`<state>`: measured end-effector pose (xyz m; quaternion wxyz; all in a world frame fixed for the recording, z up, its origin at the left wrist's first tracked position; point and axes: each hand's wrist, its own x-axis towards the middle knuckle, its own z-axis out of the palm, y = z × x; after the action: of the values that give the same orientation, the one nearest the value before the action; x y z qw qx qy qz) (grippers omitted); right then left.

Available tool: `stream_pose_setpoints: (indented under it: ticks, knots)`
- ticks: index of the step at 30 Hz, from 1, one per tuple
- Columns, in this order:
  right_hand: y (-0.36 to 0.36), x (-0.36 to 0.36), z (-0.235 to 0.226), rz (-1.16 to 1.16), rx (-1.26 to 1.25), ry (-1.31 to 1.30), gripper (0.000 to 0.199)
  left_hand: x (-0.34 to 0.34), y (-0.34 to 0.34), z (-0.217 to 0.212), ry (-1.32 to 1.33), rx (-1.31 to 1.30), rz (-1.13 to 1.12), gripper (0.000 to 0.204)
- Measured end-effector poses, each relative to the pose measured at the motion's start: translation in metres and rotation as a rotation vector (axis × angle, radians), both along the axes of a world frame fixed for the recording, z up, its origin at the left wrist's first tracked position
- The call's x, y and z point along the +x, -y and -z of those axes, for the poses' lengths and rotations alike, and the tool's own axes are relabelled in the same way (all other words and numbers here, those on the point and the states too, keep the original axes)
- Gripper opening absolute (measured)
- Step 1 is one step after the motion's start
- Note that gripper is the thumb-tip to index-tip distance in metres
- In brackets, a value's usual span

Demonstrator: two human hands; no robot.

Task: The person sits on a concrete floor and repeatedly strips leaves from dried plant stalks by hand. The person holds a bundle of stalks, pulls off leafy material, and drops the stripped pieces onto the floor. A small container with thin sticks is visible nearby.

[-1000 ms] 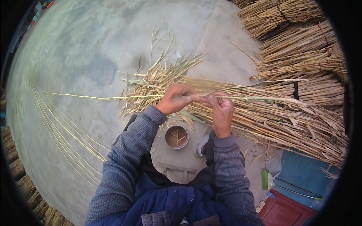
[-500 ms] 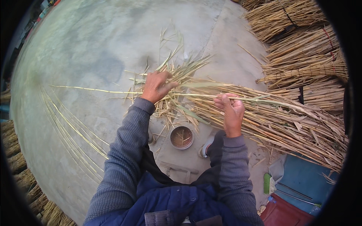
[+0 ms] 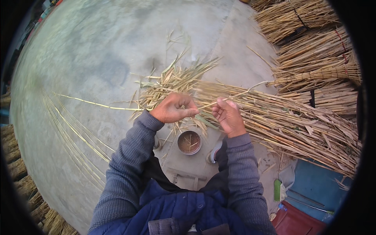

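A long pale reed stalk runs across in front of me, its left part over the floor and its thin right end rising toward the stacked bundles. My left hand is closed round it, thumb and fingertips pinched together. Just to the right, my right hand pinches the same stalk between thumb and fingers. Beyond and below my hands lies a heap of leaf strips and stalk scraps. A thick pile of uncut reeds stretches off to the right.
A small round bowl with bits of stalk stands between my feet. Several thin peeled stalks lie on the floor at left. Tied reed bundles are stacked at far right. A green brush lies by a blue sheet.
My left hand has come nearer to me and its fingers have closed on the stalk. My right hand has shifted left toward it. The stalk's right end now slants upward.
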<state>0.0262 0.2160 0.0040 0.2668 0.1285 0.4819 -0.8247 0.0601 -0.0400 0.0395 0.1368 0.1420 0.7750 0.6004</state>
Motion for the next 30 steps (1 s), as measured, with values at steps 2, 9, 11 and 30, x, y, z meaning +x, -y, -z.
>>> stream_pose_setpoints:
  ticks: [2, 9, 11, 30]
  knots:
    - [0.000, -0.001, 0.002, -0.080, -0.017, -0.042, 0.021, 0.011, 0.009, -0.009, 0.058, 0.013, 0.041, 0.025]
    - [0.041, -0.032, 0.021, -0.409, 0.568, -0.398, 0.043, 0.058, 0.066, -0.021, -0.276, -0.420, -0.090, 0.018]
    - [0.059, -0.041, 0.028, -0.124, 1.009, -0.797, 0.057, 0.079, 0.088, -0.021, -0.330, -0.535, -0.122, 0.019]
    - [-0.031, -0.008, 0.041, -0.474, 1.095, -0.844, 0.053, 0.430, 0.263, 0.169, 0.000, -1.367, -0.216, 0.029]
